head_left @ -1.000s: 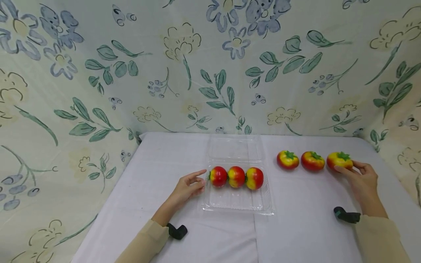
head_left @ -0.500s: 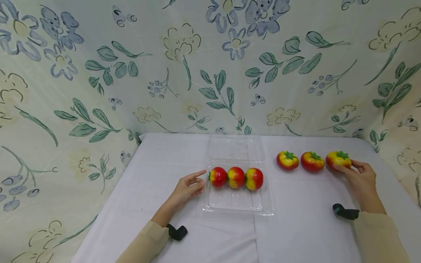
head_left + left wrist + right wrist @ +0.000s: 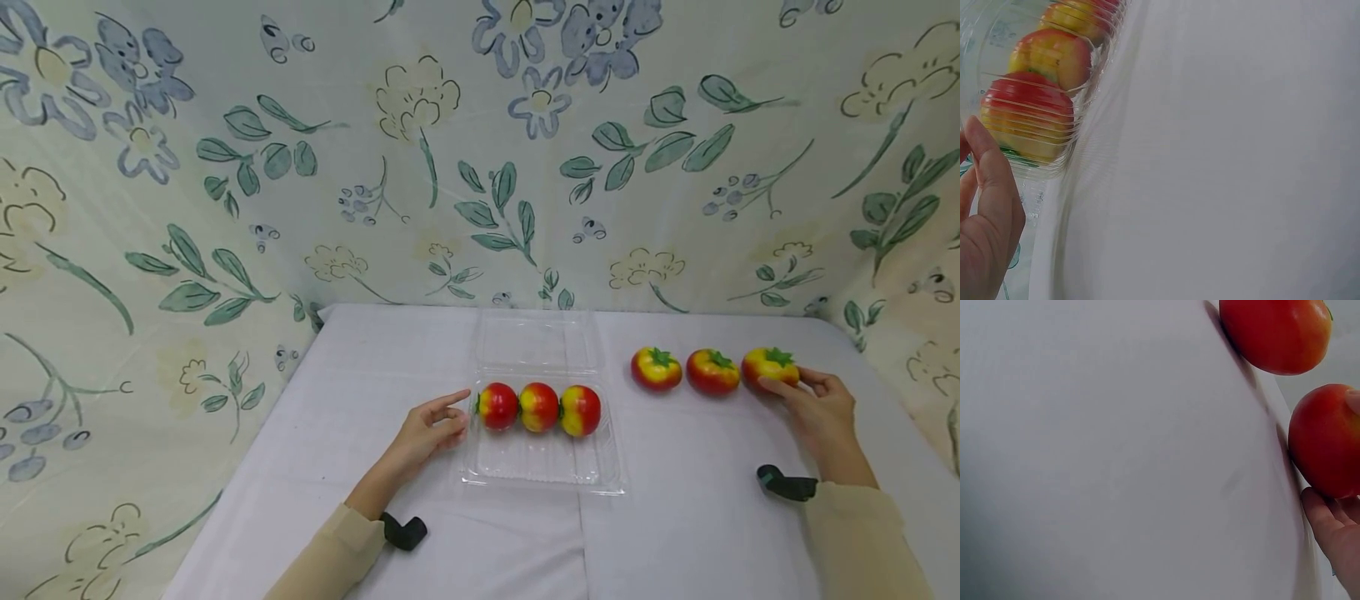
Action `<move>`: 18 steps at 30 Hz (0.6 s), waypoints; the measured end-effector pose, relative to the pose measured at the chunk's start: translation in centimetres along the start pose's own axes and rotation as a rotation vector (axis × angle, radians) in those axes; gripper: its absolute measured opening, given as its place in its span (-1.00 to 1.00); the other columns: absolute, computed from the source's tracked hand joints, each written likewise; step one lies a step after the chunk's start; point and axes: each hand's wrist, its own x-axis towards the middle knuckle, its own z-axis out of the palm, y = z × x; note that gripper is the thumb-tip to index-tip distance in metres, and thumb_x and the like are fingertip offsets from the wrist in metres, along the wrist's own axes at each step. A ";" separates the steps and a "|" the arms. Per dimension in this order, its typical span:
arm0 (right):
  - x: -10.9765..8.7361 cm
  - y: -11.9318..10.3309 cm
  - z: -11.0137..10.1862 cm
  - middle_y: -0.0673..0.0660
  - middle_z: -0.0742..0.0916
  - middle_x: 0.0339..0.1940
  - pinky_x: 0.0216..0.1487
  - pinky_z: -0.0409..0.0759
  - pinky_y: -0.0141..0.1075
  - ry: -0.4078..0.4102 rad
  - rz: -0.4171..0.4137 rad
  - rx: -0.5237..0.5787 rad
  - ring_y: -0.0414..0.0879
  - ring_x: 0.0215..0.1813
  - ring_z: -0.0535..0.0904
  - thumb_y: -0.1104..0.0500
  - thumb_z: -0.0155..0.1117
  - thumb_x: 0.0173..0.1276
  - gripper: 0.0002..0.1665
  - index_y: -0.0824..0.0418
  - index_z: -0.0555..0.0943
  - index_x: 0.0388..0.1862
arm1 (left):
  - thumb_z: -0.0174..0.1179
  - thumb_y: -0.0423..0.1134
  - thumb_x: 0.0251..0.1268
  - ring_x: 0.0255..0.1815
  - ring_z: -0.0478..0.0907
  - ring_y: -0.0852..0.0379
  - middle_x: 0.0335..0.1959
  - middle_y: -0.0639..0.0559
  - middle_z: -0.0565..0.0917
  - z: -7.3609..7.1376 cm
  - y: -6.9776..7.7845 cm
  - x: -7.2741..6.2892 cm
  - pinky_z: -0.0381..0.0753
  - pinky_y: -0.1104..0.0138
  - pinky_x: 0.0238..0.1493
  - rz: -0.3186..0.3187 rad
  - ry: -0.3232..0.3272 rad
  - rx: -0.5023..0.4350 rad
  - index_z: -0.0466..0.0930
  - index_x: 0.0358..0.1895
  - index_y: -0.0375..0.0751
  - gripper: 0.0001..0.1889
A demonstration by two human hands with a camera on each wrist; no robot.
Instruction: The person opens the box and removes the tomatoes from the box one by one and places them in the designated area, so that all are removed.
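Observation:
My right hand (image 3: pixel 819 410) grips the rightmost red-and-yellow tomato (image 3: pixel 770 369), thumb in front and fingers at its far right side. This tomato has a green leafy top and stands close beside the middle tomato (image 3: pixel 712 372) of the row; the left one (image 3: pixel 656 369) is slightly apart. At the left wall of a clear plastic clamshell box (image 3: pixel 540 467), my left hand (image 3: pixel 427 432) has its index finger extended along the rim and its thumb at the wall. Inside the box, three tomatoes (image 3: pixel 1027 115) lie on their sides in a row across the back.
The box's clear lid (image 3: pixel 536 340) lies folded back towards the rear edge of the table. A white cloth (image 3: pixel 675 533) covers the table, with a crease in front of the box. Behind stands a flowered fabric backdrop (image 3: pixel 480 233).
My right hand has shifted slightly left with the rightmost tomato, narrowing the gap to the middle one. The left hand and the box stay in place.

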 end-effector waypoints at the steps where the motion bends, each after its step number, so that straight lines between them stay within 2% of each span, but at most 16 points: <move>1: 0.0 0.0 0.0 -0.11 0.16 0.59 0.09 0.46 -0.57 -0.003 -0.001 0.015 -0.22 0.50 0.09 0.22 0.68 -0.01 -0.24 -0.23 0.41 0.02 | 0.28 -0.31 0.38 -0.33 0.61 0.16 -0.15 -0.10 0.58 0.0 0.0 0.0 0.69 0.41 -0.14 0.003 -0.002 0.000 0.43 0.41 -0.16 -0.45; 4: 0.1 0.1 0.0 -0.10 0.21 0.55 -0.13 0.53 -0.65 -0.008 -0.004 0.047 -0.23 0.47 0.11 0.25 0.66 -0.01 -0.24 -0.20 0.41 0.03 | 0.27 -0.31 0.38 -0.33 0.60 0.15 -0.15 -0.11 0.58 0.0 0.1 0.0 0.69 0.41 -0.14 0.004 -0.004 -0.002 0.43 0.42 -0.16 -0.45; 10: 0.3 0.2 -0.2 -0.10 0.24 0.53 0.01 0.50 -0.56 -0.028 0.006 0.064 -0.21 0.50 0.10 0.23 0.68 -0.02 -0.19 -0.24 0.38 0.07 | 0.28 -0.32 0.37 -0.32 0.60 0.16 -0.13 -0.11 0.57 0.1 0.2 0.0 0.69 0.41 -0.13 -0.007 0.003 -0.012 0.44 0.42 -0.15 -0.45; 12: 0.4 0.2 -0.3 -0.09 0.23 0.54 -0.01 0.52 -0.54 -0.034 0.013 0.057 -0.20 0.51 0.08 0.21 0.68 -0.02 -0.18 -0.26 0.37 0.07 | 0.28 -0.32 0.37 -0.31 0.61 0.16 -0.13 -0.10 0.57 0.1 0.2 0.0 0.69 0.41 -0.13 -0.011 0.006 -0.023 0.43 0.42 -0.16 -0.45; 18: 0.3 0.3 -0.5 -0.10 0.13 0.61 0.09 0.43 -0.48 -0.054 0.027 0.036 -0.19 0.53 0.04 0.19 0.66 0.01 -0.18 -0.30 0.35 0.09 | 0.29 -0.33 0.36 -0.31 0.61 0.16 -0.12 -0.10 0.57 0.1 0.0 0.1 0.69 0.40 -0.12 -0.015 0.010 -0.033 0.44 0.41 -0.16 -0.44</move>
